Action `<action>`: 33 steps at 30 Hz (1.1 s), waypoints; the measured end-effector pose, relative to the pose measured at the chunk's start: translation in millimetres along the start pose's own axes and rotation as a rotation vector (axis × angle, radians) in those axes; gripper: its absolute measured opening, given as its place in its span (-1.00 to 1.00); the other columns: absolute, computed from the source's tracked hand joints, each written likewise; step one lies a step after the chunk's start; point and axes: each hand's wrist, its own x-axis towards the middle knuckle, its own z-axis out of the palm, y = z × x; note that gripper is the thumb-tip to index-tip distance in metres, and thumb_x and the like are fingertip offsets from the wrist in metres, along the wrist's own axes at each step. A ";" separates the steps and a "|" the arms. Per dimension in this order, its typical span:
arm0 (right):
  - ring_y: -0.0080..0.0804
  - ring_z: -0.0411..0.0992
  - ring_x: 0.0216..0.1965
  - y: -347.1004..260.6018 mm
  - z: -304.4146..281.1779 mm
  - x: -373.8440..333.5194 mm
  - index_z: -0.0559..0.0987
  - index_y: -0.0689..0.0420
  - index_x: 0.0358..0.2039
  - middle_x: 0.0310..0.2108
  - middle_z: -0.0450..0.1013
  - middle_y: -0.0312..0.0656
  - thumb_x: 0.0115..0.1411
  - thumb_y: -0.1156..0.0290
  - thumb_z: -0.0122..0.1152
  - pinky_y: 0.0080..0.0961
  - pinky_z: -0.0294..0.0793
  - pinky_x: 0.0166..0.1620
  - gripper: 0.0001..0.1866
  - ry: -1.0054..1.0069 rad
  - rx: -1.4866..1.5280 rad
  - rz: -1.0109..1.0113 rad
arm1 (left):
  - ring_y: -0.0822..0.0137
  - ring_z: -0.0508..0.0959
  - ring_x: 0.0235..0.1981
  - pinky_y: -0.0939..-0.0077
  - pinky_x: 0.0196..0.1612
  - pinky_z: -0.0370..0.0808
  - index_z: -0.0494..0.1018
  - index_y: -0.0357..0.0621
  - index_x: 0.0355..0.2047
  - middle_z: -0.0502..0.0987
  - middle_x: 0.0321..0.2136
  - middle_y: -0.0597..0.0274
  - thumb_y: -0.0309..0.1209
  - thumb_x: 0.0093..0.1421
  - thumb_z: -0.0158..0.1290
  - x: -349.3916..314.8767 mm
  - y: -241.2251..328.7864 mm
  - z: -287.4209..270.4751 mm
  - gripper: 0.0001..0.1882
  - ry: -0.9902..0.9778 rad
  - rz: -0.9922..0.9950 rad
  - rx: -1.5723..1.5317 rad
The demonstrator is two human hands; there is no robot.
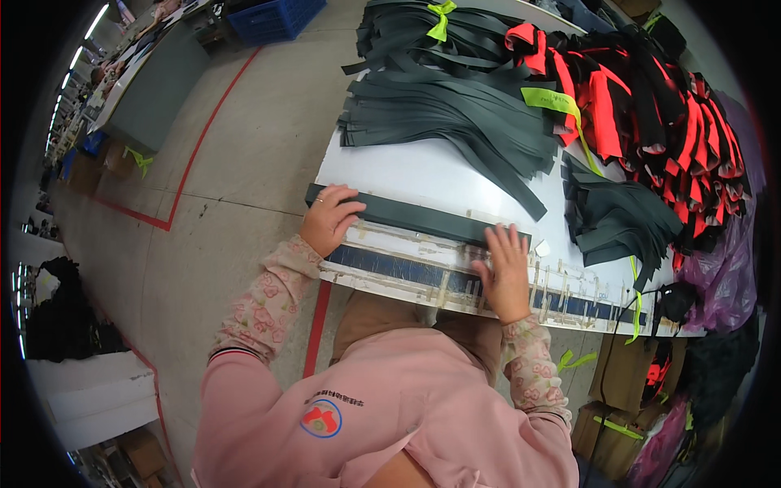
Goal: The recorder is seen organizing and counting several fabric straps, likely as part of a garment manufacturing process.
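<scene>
Taking clock directions from the middle of my view, I have a heap of black cloth point(69, 313) between eight and nine o'clock. The red floor line point(192, 161) bends near ten, with a grey-sided workbench point(159, 93) beyond it, and a blue plastic crate point(277, 20) sits at eleven. The left hand point(329, 220), close in at ten, lies over the left end of a flat dark-green fabric strip point(415, 218), fingers slightly parted. The strip runs along the near side of a white table point(407, 163) toward four o'clock; I can't quite judge whether it is one layer or several. Loose bundled strips point(447, 110) of like colour fan out at one. The right hand point(506, 272), at four, is spread wide, fingertips at the strip's right end, thumb well apart. Red-and-black garment pieces point(610, 106) pile up at two; a smaller strip bundle point(622, 207) lies just short of three, and purple plastic wrapping point(720, 272) hangs past it, at three.
</scene>
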 end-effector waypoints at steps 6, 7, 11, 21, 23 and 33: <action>-0.05 0.08 0.37 4.3 19.3 -8.2 0.37 0.02 0.24 0.31 0.23 -0.15 0.12 0.23 0.33 0.15 -0.10 0.37 -0.34 -0.085 -0.045 0.001 | 0.15 0.51 -0.12 0.27 -0.02 0.41 0.65 -0.03 -0.34 0.58 -0.23 0.26 -0.50 0.01 0.23 -2.2 -15.4 35.3 -0.83 0.056 -0.047 -0.016; -0.06 0.09 0.36 4.5 20.9 -7.6 0.37 0.01 0.24 0.31 0.23 -0.16 0.12 0.22 0.32 0.17 -0.10 0.36 -0.34 -0.079 -0.015 0.004 | 0.15 0.51 -0.13 0.28 -0.03 0.41 0.65 -0.03 -0.35 0.59 -0.24 0.26 -0.51 0.00 0.23 -4.6 -19.4 35.7 -0.83 0.061 -0.077 -0.042; -0.06 0.10 0.36 3.8 20.8 -6.1 0.37 0.01 0.24 0.31 0.23 -0.17 0.15 0.20 0.30 0.15 -0.09 0.36 -0.36 -0.060 0.005 0.018 | 0.18 0.51 -0.15 0.35 -0.04 0.42 0.65 -0.10 -0.36 0.61 -0.23 0.19 -0.60 0.00 0.21 -9.9 -23.2 31.7 -0.82 0.058 -0.139 -0.064; -0.01 0.43 -0.15 70.0 -24.5 0.8 0.58 0.15 -0.08 -0.20 0.49 -0.02 0.06 0.64 0.20 -0.23 0.43 -0.02 -0.65 0.371 0.071 0.247 | 0.21 0.51 -0.18 0.38 -0.08 0.44 0.66 -0.08 -0.36 0.60 -0.25 0.24 -0.59 0.00 0.23 -9.6 -16.8 35.5 -0.82 0.057 -0.169 -0.070; 0.02 0.43 -0.18 106.7 -28.0 -7.6 0.58 0.15 -0.07 -0.23 0.45 -0.01 0.11 0.52 0.24 -0.23 0.44 -0.09 -0.67 0.247 -0.099 0.434 | 0.21 0.51 -0.19 0.37 -0.08 0.43 0.66 -0.08 -0.36 0.60 -0.25 0.24 -0.59 0.00 0.24 -4.4 -15.5 34.1 -0.82 0.061 -0.143 -0.066; -0.03 0.49 -0.27 117.0 -23.1 -4.7 0.60 0.14 -0.24 -0.32 0.48 -0.03 0.06 0.34 0.38 -0.21 0.48 -0.21 -0.73 0.041 -0.079 0.591 | 0.19 0.48 -0.19 0.36 -0.09 0.41 0.68 -0.03 -0.35 0.58 -0.26 0.26 -0.54 0.05 0.18 11.0 -28.1 16.5 -0.83 -0.145 -0.089 -0.104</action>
